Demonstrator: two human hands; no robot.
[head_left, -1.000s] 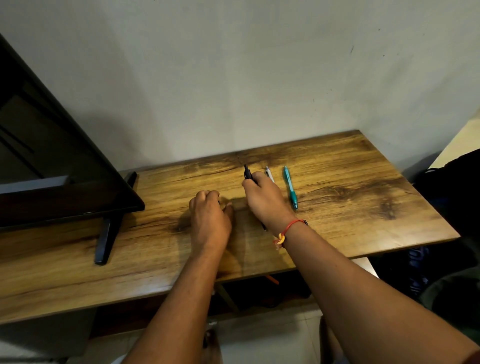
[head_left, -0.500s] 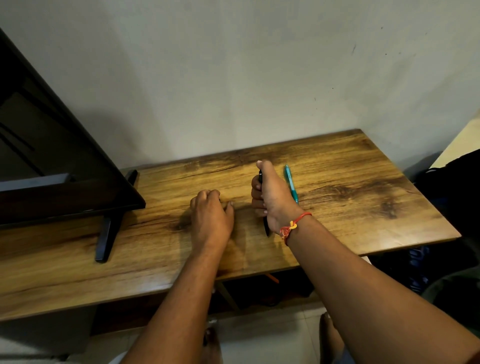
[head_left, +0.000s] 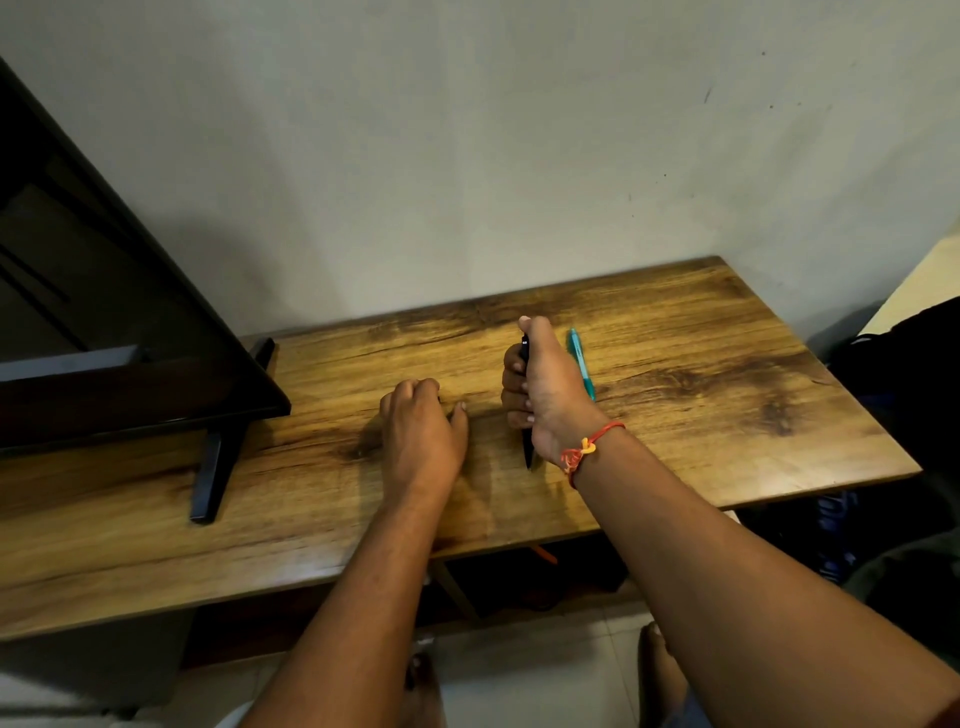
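**Layout, L to R.** A dark monitor (head_left: 104, 312) stands at the far L of the desk (head_left: 727, 415). Its stand foot (head_left: 213, 467) points toward the near edge. Both are well apart from the work area.

The left hand (head_left: 421, 431) rests near desk centre w/ fingers curled under and thumb tip on the wood. Whether it encloses anything cannot be told from the head view.

Just beside it, the right hand (head_left: 550, 395) has its fingers (head_left: 514, 400) clamped in a fist round a black pen (head_left: 528, 449). One end shows by the thumb. The other projects below the heel of the hand, close over the desk.

A teal pen (head_left: 577, 358) lies flat on the desk just beside the right hand, on its R side, partly hidden by it.

**Procedure (judged).** The step appears to be collecting pens into the right hand, w/ the teal pen as the probable next item.

1. Hold the black pen w/ the lower fingers only, so it does not slip.
2. Free thumb + index and roll the hand R over the teal pen.
3. Pinch at mid-barrel, since an end grip lets it pivot.
4. Lay it parallel to the black pen, then close the fingers.

**Risk.** A careless reach may nudge the teal pen into a roll toward the desk's R edge.
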